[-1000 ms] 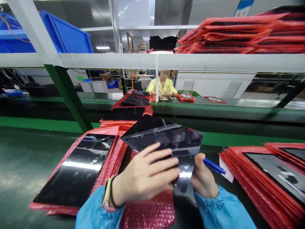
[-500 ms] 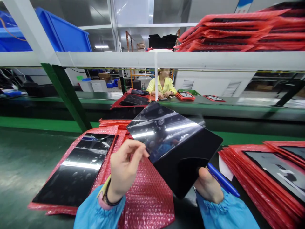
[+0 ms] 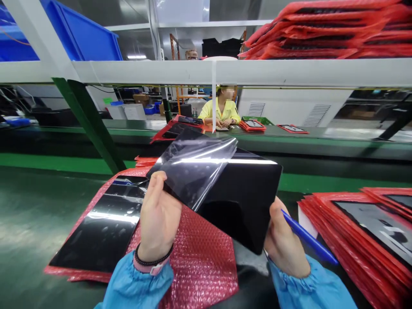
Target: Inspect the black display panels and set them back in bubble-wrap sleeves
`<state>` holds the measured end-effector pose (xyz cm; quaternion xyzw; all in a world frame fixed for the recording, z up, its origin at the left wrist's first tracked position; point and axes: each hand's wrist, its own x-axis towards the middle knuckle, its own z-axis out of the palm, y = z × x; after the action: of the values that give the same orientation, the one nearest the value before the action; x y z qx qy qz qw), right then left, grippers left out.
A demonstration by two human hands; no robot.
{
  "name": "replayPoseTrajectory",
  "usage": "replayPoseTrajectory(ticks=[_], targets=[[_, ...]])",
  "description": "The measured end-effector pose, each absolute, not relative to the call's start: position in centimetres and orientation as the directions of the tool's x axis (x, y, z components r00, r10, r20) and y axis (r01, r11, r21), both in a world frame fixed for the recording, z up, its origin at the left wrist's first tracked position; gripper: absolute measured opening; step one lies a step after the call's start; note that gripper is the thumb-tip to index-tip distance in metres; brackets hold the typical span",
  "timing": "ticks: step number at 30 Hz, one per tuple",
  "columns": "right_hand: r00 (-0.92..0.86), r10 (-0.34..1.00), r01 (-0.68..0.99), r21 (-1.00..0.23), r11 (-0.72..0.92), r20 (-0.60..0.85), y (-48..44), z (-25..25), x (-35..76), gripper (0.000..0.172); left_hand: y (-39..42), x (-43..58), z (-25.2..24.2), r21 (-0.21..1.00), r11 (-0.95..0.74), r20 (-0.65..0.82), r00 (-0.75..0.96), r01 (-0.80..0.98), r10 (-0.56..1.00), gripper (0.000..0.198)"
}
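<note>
A black screen panel (image 3: 238, 193) is held up tilted over the bench. Clear protective film (image 3: 193, 165) lies over its upper left part, with a curled, shiny edge running diagonally across; the lower right part is bare glossy black. My left hand (image 3: 162, 219) is closed at the panel's left side, fingertips on the film; part of its grip is hidden. My right hand (image 3: 285, 242) grips the panel's right edge, thumb in front. A blue pen (image 3: 310, 238) is tucked in that same hand. Below lies pink bubble wrap (image 3: 206, 257).
Another black screen panel (image 3: 103, 227) rests on bubble wrap at left. A stack of red bubble-wrap sleeves (image 3: 347, 249) with panels stands at right. More sleeves (image 3: 322, 32) lie on the overhead shelf (image 3: 144, 72), beside a blue bin (image 3: 83, 34). A person in yellow (image 3: 222, 111) sits across.
The film's edge has moved left, baring more of the panel. My left hand has shifted left and turned palm up. The panel has swung flatter and leftward.
</note>
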<state>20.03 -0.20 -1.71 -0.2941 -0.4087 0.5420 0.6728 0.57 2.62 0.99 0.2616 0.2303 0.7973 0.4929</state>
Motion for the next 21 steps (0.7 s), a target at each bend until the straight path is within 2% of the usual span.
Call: replayPoseTrajectory(ticks=[3, 6, 10, 16, 21], targets=[[-0.028, 0.945, -0.455, -0.846, 0.278, 0.325, -0.8, -0.5, 19.1, 0.05, 2.2, 0.2, 1.3, 0.585, -0.505, 0.253, -0.448, -0.635, 0.857, 0.009], [-0.116, 0.938, -0.401, -0.879, 0.257, 0.327, -1.6, -0.3, 18.7, 0.069, 1.9, 0.0, 1.4, 0.572, -0.574, 0.333, -0.473, -0.586, 0.816, 0.01], [-0.12, 0.947, -0.323, -0.914, 0.247, 0.298, -2.0, -1.2, 18.2, 0.086, 1.3, 0.3, 1.4, 0.577, -0.651, 0.401, -0.523, -0.493, 0.752, 0.01], [-0.058, 0.939, -0.293, -0.905, 0.309, 0.339, -2.1, -1.8, 17.7, 0.079, 1.1, 0.1, 1.6, 0.528, -0.666, 0.388, -0.547, -0.527, 0.741, 0.011], [-0.038, 0.94, -0.236, -0.917, 0.322, 0.34, -2.2, -2.0, 17.8, 0.086, 1.0, 0.6, 1.5, 0.516, -0.659, 0.378, -0.545, -0.548, 0.749, 0.013]])
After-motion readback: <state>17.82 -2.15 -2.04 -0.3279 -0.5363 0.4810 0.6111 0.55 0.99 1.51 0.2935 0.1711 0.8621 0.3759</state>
